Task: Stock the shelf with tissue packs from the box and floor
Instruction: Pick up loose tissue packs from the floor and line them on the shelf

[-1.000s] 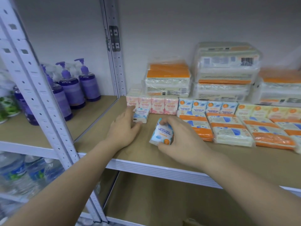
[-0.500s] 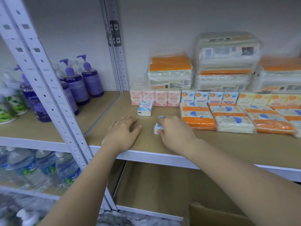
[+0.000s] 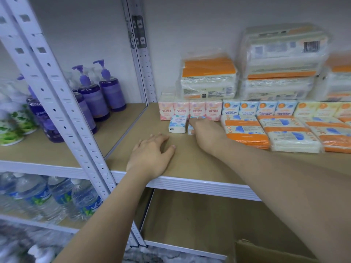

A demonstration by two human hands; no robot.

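My right hand reaches far onto the brown shelf and holds a small blue-and-white tissue pack, mostly hidden under its fingers. That pack sits just right of another blue-and-white mini pack lying flat. Both lie in front of a row of pink mini tissue packs. My left hand rests flat on the shelf near the front edge, fingers spread, holding nothing.
Blue mini packs and yellow ones continue the row to the right, with orange flat packs in front and large wrapped bundles behind. Purple pump bottles stand on the left shelf, water bottles below. A cardboard box corner shows at the bottom.
My right hand carried the blue-and-white pack from mid-shelf back to the spot beside the other mini pack. My left hand let go of that other pack and drew back toward the shelf front.
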